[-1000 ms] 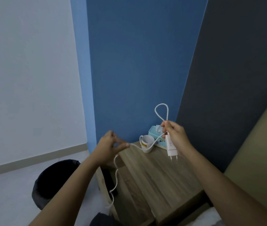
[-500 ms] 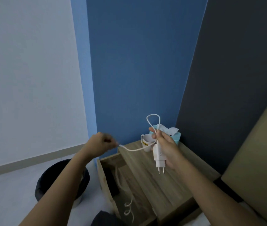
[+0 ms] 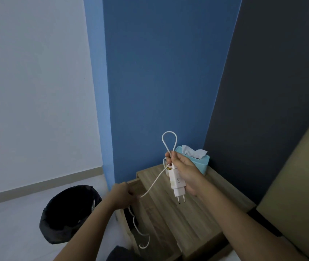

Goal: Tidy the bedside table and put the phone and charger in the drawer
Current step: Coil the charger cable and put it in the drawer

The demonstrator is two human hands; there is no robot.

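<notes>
Charger (image 3: 177,182) in white sits in the right hand (image 3: 184,171), prongs pointing down, held above the back part of the wooden worktop (image 3: 197,217). That hand is closed around the plug body and also pinches the cable (image 3: 154,183), so that a loop of it stands up above the fingers. From there the cable slants down to the left hand (image 3: 124,194), which is closed on it above the worktop's left edge. Below that hand the rest of the cable hangs in loose curls down into the open drawer (image 3: 131,221), which juts out on the worktop's left side; what lies inside is too dark to tell. A teal tissue box (image 3: 199,162) stands at the worktop's back corner against the blue wall, partly behind the right hand. A black bin (image 3: 69,213) stands on the floor to the left of the drawer.
</notes>
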